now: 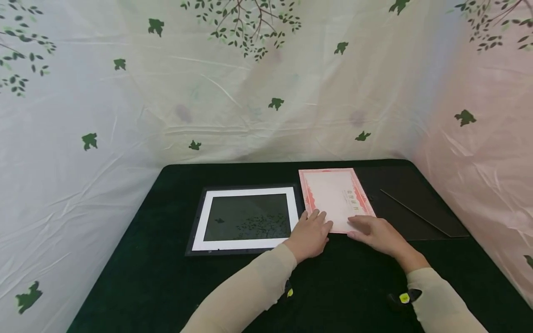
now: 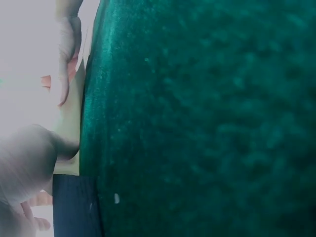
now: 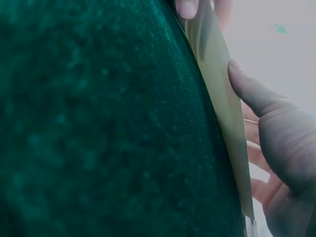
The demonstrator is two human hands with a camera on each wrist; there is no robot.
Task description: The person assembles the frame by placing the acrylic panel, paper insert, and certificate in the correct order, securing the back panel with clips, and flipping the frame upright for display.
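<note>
A certificate sheet [image 1: 329,189] with a red-and-pink patterned border lies on the dark green cloth, its printed characters turned sideways. My left hand [image 1: 309,235] rests on its near left corner, fingers spread over the paper. At the near right corner my right hand [image 1: 376,235] touches the sheet, fingers extended across it; in the right wrist view the thumb [image 3: 252,91] lies against the pale paper [image 3: 217,84]. Just left of the sheet is a black picture frame [image 1: 195,222] with a white mat and a dark, reflective panel, its corner [image 2: 76,205] showing beside my left hand.
To the right lies a flat black board [image 1: 395,178], partly under the certificate, with a thin strip [image 1: 412,212] running diagonally across it. Light curtains with green leaf prints [image 1: 233,106] hang behind the table and along both sides.
</note>
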